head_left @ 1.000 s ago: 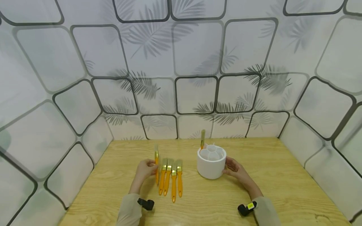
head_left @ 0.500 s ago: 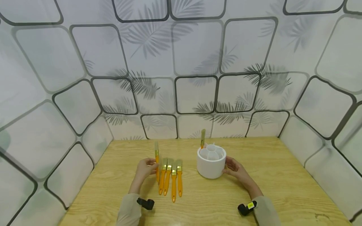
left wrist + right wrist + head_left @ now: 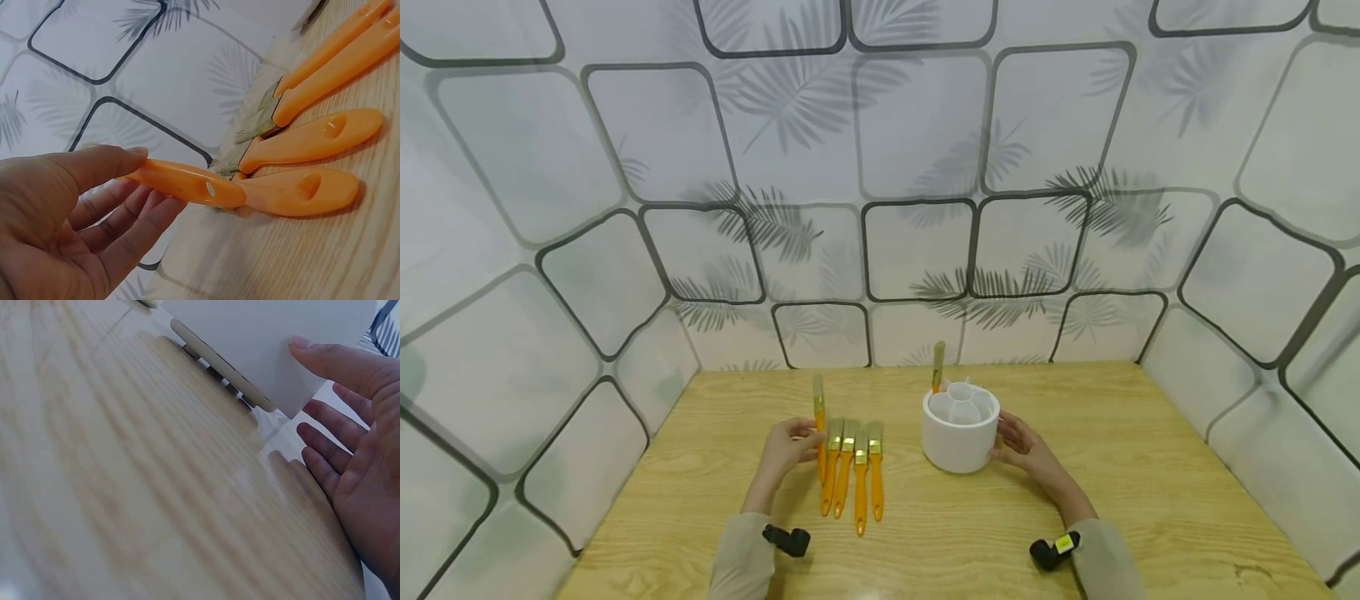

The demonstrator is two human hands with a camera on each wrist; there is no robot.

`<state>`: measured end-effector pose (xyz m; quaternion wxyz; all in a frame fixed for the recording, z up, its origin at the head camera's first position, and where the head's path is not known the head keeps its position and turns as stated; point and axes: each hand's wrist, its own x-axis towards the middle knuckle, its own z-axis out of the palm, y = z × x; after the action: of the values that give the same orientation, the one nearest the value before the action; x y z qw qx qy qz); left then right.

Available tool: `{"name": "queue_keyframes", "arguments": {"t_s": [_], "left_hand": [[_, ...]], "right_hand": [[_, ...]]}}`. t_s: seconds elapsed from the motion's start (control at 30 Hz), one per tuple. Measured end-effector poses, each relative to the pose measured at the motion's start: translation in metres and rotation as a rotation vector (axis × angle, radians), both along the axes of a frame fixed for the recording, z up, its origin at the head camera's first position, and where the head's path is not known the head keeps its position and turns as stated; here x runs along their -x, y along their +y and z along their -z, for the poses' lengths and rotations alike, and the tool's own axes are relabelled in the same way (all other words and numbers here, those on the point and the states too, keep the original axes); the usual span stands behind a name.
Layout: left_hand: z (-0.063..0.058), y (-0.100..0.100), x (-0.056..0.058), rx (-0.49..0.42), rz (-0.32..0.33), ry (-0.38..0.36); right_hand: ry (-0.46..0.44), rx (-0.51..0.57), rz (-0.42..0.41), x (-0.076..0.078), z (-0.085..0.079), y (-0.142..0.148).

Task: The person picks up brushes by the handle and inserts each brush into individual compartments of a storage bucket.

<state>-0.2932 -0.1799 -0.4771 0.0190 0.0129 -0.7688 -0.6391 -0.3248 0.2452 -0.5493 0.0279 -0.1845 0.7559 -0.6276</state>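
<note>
My left hand (image 3: 786, 454) pinches a paintbrush (image 3: 820, 425) by its orange handle, bristles up, just left of the other brushes. In the left wrist view, thumb and fingertips hold the handle (image 3: 187, 182), whose end points at the lying brushes. Several more flat paintbrushes (image 3: 861, 479) lie side by side on the table, bristles away from me. A white round holder (image 3: 958, 446) with inner compartments stands to their right. One paintbrush (image 3: 938, 367) is upright in its back left part. My right hand (image 3: 1028, 450) rests against the holder's right side, thumb on its wall (image 3: 250, 344), the other fingers loosely extended.
The wood-grain table (image 3: 925, 542) is bounded by patterned walls (image 3: 917, 250) at the back and on both sides. A small black camera is worn on each wrist.
The brush in my left hand has tipped upright and shifted slightly right, towards the lying brushes. The right hand and the holder stay in place.
</note>
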Motion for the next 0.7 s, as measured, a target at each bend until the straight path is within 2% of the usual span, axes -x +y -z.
{"name": "queue_keyframes", "arguments": {"t_s": [0.33,0.7], "left_hand": [[0.016,0.004,0.006,0.049,-0.039,0.034],[0.013,0.01,0.006,0.078,-0.022,0.04]], "right_hand": [[0.06,0.016,-0.01,0.001,0.001,-0.002],[0.071,0.011,-0.019,0.002,0.001,0.0]]}}
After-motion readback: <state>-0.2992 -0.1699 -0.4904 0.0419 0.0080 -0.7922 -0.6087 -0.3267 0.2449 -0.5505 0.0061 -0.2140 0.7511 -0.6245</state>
